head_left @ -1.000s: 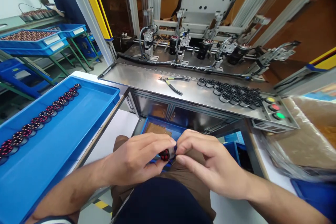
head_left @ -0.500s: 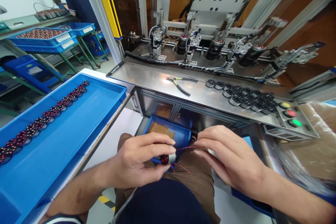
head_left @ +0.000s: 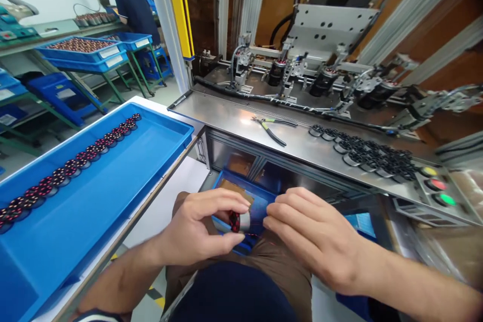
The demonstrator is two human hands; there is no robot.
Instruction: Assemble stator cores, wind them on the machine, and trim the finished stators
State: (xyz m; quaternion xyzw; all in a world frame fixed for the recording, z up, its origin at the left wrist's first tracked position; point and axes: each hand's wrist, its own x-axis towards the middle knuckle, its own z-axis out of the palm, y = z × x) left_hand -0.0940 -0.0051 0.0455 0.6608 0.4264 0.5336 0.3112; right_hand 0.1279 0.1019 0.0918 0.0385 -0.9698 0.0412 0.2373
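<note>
In my left hand [head_left: 206, 224] is a small motor stator [head_left: 241, 221], with a grey metal ring and a black core wound with red wire. Thumb and fingers grip it from the left side, over my lap. A thin reddish wire [head_left: 253, 235] trails from its lower side. My right hand [head_left: 309, 231] is just to the right of the stator and apart from it, with its fingers pressed together. Faint wire strands run toward those fingertips, though the pinch itself is hidden.
To my left, a blue tray [head_left: 124, 181] holds a row of wound stators [head_left: 86, 158]. Cutting pliers [head_left: 273, 128] and several black cores [head_left: 366, 153] lie on the metal ledge before a winding machine [head_left: 302, 70]. Push buttons [head_left: 437, 184] stand at right. A co-worker [head_left: 134, 7] is far left.
My view has shifted slightly, moving the bench rightward in the picture. My right hand has come nearer to the stator and its fingers have closed together. My left hand still grips the stator.
</note>
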